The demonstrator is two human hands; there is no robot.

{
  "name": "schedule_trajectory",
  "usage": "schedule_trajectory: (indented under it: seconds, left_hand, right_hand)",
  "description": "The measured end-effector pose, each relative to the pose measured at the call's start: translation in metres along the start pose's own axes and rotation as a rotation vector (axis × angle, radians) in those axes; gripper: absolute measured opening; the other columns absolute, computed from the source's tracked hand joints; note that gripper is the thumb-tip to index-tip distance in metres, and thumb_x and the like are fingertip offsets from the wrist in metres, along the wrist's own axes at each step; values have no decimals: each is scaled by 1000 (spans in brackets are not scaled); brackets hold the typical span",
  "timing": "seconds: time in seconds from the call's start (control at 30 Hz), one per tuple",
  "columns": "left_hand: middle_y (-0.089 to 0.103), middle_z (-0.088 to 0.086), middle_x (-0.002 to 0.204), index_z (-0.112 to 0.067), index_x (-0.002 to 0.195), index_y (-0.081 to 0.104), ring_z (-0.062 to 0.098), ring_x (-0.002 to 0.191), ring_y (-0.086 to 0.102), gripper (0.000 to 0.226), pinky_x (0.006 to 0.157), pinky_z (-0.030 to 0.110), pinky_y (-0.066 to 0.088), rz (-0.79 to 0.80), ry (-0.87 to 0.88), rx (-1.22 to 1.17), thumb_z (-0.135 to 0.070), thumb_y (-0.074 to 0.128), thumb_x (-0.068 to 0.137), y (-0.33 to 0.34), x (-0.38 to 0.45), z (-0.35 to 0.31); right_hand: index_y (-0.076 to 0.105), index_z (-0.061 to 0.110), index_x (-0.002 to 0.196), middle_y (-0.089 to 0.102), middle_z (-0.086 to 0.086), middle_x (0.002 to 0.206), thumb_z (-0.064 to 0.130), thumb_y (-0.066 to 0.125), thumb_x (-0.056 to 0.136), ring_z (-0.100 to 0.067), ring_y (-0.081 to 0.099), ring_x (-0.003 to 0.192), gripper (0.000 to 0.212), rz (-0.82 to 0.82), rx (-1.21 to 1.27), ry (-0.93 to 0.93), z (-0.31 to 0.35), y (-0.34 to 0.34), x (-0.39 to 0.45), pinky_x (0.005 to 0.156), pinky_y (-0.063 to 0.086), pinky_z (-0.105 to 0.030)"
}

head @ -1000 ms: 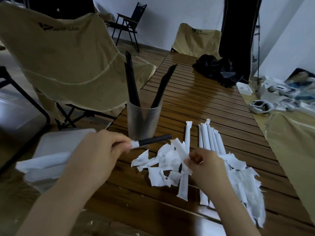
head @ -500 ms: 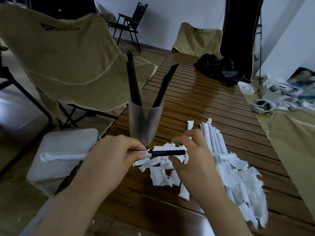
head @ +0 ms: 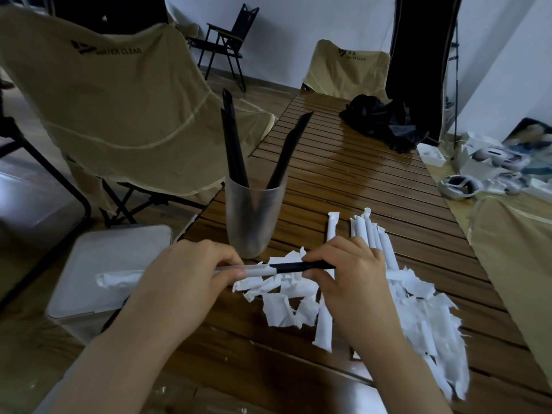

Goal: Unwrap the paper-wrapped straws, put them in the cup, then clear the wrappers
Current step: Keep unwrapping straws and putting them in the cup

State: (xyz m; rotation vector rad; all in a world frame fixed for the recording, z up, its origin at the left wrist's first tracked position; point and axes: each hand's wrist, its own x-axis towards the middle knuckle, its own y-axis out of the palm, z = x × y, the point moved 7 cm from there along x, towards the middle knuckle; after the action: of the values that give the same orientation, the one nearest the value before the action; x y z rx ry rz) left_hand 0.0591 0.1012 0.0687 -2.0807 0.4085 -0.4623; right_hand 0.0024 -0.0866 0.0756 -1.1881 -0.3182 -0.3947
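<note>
We judge the thin wrapper [head: 185, 273] may tear mid-pull, leaving paper stuck on the black straw [head: 301, 266], held level just before the cup [head: 254, 216]; our left hand [head: 191, 276] pinches the white sleeve, our right hand [head: 349, 273] grips the bared glossy end

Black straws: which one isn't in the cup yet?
The black straw held level between left hand and right hand, its left part wrapped. The others stand in the cup.
</note>
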Motion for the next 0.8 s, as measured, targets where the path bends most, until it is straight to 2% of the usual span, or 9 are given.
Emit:
schedule_trajectory:
  seconds: [0.13,0.33,0.47,0.63,0.73,0.8]
  left_hand:
    - [63,-16,76,-40,102,67,0,72,56,20,58,11,31,-6,23,-7,-47,52,91,2,2,-9]
    - [64,-15,82,-41,110,65,1,77,57,24,61,13,34,48,40,-44,-47,51,92,8,2,-14]
    - [65,-18,88,-42,112,64,-1,79,56,26,61,11,32,75,53,-53,-49,51,91,12,2,-17]
    - [66,-20,89,-43,105,66,-3,82,60,27,70,14,44,93,38,-85,-54,50,87,12,2,-14]
    - [63,-18,79,-45,98,63,-2,74,58,22,62,12,39,118,27,-54,-54,44,90,11,0,-12]
    - [62,-17,76,-46,104,64,-1,69,57,26,58,11,34,103,42,-20,-52,41,93,9,0,-15]
  right_hand:
    - [71,31,88,63,18,89,18,73,80,-6,55,86,15,70,84,-8,8,6,0,84,32,-31]
    - [69,35,93,62,19,95,26,68,85,-4,57,89,12,178,139,-14,12,16,-3,92,31,-35]
    - [69,38,89,63,20,91,35,66,86,-5,56,89,6,126,151,-31,16,13,-2,85,27,-34]
    - [69,38,80,63,20,86,27,71,83,-7,57,86,11,22,173,2,12,5,-1,84,28,-37]
    - [68,38,78,63,21,84,26,73,80,-6,56,87,13,-3,172,29,9,0,-1,84,28,-37]
    - [68,38,77,63,22,83,29,74,79,-7,54,90,11,-9,141,34,9,0,-1,84,24,-35]
